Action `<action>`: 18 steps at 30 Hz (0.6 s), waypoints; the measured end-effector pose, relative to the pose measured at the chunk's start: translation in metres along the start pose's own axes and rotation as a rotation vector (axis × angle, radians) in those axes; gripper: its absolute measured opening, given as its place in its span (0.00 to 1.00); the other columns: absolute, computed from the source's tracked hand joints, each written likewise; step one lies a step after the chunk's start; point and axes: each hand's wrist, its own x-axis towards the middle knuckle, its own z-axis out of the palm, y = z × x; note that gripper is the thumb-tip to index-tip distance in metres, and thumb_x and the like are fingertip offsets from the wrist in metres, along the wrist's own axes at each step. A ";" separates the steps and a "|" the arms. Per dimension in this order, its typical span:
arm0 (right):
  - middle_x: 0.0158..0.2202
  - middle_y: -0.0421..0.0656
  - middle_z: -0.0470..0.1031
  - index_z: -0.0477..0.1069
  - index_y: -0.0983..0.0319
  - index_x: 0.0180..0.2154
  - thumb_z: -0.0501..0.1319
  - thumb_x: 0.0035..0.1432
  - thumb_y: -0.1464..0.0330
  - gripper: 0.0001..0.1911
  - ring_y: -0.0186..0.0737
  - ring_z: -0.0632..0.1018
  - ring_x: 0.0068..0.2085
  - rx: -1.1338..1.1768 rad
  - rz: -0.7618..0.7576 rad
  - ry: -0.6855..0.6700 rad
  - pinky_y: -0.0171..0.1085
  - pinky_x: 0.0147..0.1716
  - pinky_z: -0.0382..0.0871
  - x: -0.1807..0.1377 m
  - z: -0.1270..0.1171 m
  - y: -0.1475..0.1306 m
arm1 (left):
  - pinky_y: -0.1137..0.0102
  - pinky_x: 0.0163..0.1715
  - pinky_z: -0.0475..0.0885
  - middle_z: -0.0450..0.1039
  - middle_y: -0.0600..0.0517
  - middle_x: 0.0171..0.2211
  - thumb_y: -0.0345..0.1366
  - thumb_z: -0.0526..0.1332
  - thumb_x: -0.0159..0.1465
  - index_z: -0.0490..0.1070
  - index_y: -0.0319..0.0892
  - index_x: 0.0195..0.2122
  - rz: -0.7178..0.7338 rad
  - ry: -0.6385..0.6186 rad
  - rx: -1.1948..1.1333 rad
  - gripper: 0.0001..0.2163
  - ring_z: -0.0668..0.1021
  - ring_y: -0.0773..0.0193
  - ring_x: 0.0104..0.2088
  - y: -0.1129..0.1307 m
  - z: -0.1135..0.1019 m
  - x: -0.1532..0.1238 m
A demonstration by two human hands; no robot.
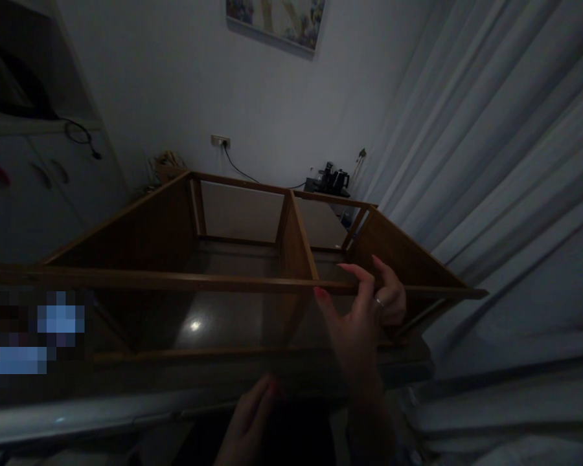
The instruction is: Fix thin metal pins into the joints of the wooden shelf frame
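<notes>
To steady the wooden frame [214,283] well, you'd do best to keep your thumb in front of the top rail [165,279] and your fingertips behind it, pressing evenly; the rail looks thin, so a lopsided push could tip or rack it. The frame stands on the table [189,374] before you, just beyond your left hand.

Your right hand [357,310] is half open over that rail, near the divider [296,249], thumb and fingers parted across the wood (whether they truly press on it, you can't tell here). Your left hand [247,417] sits low at the table's near edge, fingers curled; whether it holds anything can't be made out.
</notes>
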 end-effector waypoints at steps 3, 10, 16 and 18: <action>0.62 0.55 0.57 0.71 0.58 0.48 0.62 0.60 0.48 0.23 0.63 0.59 0.63 0.058 0.006 0.032 0.62 0.57 0.57 -0.003 -0.002 -0.001 | 0.69 0.56 0.70 0.82 0.49 0.44 0.60 0.64 0.57 0.81 0.48 0.37 -0.008 -0.008 0.013 0.21 0.78 0.53 0.50 -0.002 0.001 0.002; 0.62 0.52 0.57 0.71 0.56 0.46 0.63 0.57 0.45 0.25 0.63 0.59 0.64 0.102 0.066 0.037 0.62 0.57 0.57 0.001 0.002 -0.004 | 0.60 0.60 0.69 0.81 0.47 0.46 0.67 0.61 0.54 0.81 0.45 0.40 -0.001 -0.017 0.068 0.31 0.77 0.48 0.52 -0.001 0.001 0.005; 0.56 0.52 0.65 0.69 0.58 0.47 0.56 0.66 0.51 0.19 0.55 0.65 0.59 0.194 -0.008 0.128 0.57 0.58 0.55 -0.016 -0.010 -0.003 | 0.64 0.51 0.75 0.81 0.48 0.40 0.69 0.54 0.57 0.78 0.44 0.35 0.113 -0.009 0.209 0.31 0.80 0.52 0.46 0.024 -0.006 0.005; 0.50 0.48 0.69 0.68 0.58 0.46 0.55 0.68 0.57 0.13 0.48 0.69 0.53 0.227 -0.099 0.092 0.48 0.53 0.59 -0.033 -0.016 -0.006 | 0.65 0.48 0.76 0.81 0.48 0.38 0.66 0.53 0.61 0.77 0.44 0.35 0.198 -0.038 0.264 0.29 0.80 0.54 0.44 0.041 -0.008 0.007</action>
